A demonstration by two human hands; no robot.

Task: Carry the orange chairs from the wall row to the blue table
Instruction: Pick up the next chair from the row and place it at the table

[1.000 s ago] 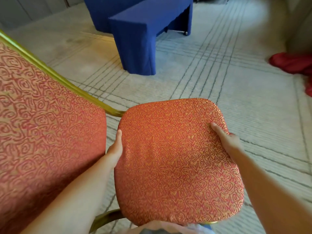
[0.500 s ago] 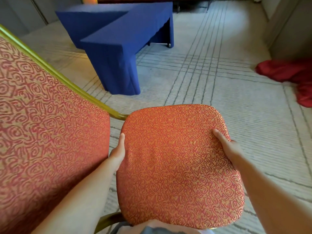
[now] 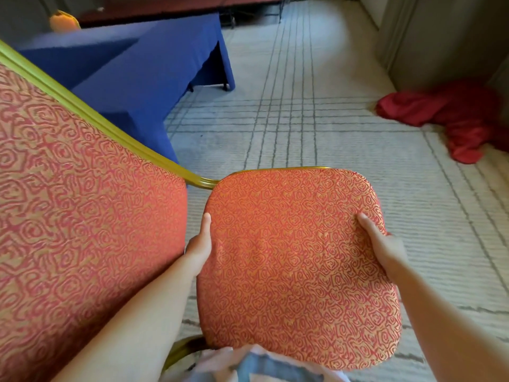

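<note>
Orange chair seat point(image 3: 297, 266), seemingly between fingers point(image 3: 206, 224)

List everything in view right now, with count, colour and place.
orange patterned fabric chair with gold metal frame: one, orange and gold, held centre; backrest fills left.
blue cloth-draped table: one L-shaped run, blue, upper left, ahead.
blurred orange chair back: one, orange, behind the table, top left.
crumpled red cloth: one, red, on the carpet at right, by the wall.
pale carpet with dark grid lines: one, grey-beige, whole floor.
left grip: one, grips the seat's left edge, thumb on top.
right grip: one, grips the seat's right edge, thumb on top.
</note>
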